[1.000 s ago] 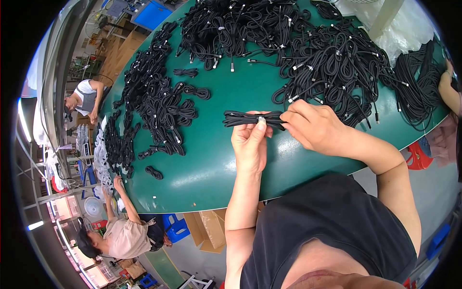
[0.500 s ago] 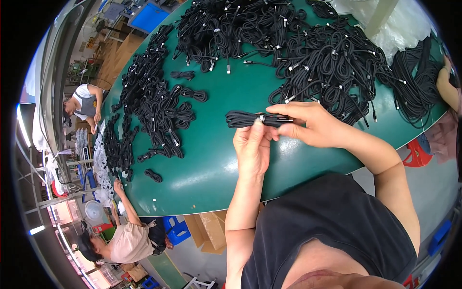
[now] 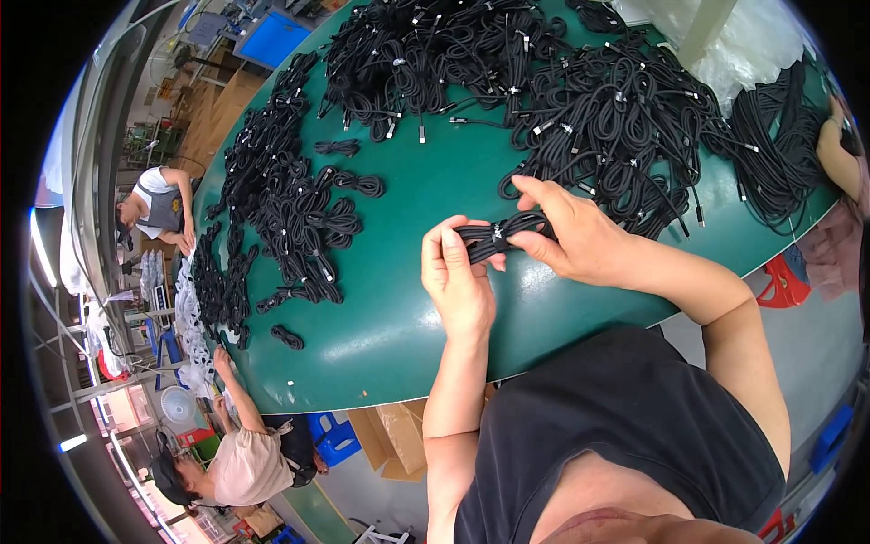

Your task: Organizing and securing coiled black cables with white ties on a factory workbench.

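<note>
A coiled black cable [image 3: 494, 238], bound at its middle, is held between my two hands above the green table. My left hand [image 3: 460, 276] grips its left end, thumb on top and fingers behind. At the other end, my right hand [image 3: 566, 227] pinches the loops between thumb and fingers. Just beyond my right hand lies a large heap of black cables [image 3: 616, 118] with silver plugs. Left of my hands, a pile of bundled black cables [image 3: 294, 218] spreads over the green table [image 3: 408, 326].
Another cable heap [image 3: 408, 54] covers the far side. A thick cable coil [image 3: 775, 154] and clear plastic bags [image 3: 761, 45] lie at the right. Two people work along the left edge; another person's arm [image 3: 841, 154] shows at far right. Cardboard boxes [image 3: 385, 440] stand below the table.
The cable bundle has tilted and shifted slightly, and my left hand now covers its left end. My right fingers have moved over the right end. The view has shifted a little.
</note>
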Available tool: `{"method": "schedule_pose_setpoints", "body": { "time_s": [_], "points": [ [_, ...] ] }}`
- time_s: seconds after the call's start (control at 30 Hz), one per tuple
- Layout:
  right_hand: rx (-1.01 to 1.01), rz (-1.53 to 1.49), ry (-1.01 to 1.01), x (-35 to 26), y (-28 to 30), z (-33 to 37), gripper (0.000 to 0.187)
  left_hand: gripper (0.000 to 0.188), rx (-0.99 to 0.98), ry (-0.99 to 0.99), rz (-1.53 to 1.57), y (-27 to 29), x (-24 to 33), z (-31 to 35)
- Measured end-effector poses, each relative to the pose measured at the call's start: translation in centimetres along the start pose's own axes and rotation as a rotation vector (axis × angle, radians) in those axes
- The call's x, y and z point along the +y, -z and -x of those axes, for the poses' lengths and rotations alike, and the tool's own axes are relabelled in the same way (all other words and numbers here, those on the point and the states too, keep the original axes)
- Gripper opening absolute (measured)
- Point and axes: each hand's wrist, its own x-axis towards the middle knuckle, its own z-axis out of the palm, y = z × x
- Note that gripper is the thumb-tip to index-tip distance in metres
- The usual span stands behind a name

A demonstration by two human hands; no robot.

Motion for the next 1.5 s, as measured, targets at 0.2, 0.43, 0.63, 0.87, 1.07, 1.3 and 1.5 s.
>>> {"method": "schedule_pose_setpoints", "body": {
  "time_s": [0.2, 0.43, 0.63, 0.87, 1.07, 1.3, 1.5],
  "points": [
    [0.141, 0.231, 0.221, 0.6, -0.5, -0.2, 0.019, 0.026, 0.036, 0.035, 0.130, -0.7, -0.4, 0.5],
    [0.303, -0.319, -0.240, 0.2, 1.3, -2.2, 0.021, 0.041, -0.219, 0.239, 0.087, 0.0, -0.7, 1.4],
    [0.376, -0.304, -0.339, 1.2, 0.9, -4.6, 0.036, 0.054, -0.331, 0.194, -0.222, -1.8, -1.1, 2.2],
    [0.276, -0.247, -0.248, 1.3, 0.5, -5.3, 0.032, 0.030, -0.345, -0.096, -0.780, -0.4, -2.7, 0.5],
    [0.129, -0.670, -0.474, 1.7, -0.1, -5.5, 0.024, 0.026, -0.480, 0.358, -0.474, -2.1, -2.9, 1.8],
    [0.101, -0.954, -0.587, 0.3, -0.3, -4.7, 0.018, 0.023, -0.463, 0.441, -0.021, -2.0, -3.4, 1.7],
    [0.178, -0.982, -0.464, 2.3, -1.2, -5.0, 0.027, 0.022, -0.368, 0.471, 0.047, -0.6, -3.1, 0.7]
  ]
}}
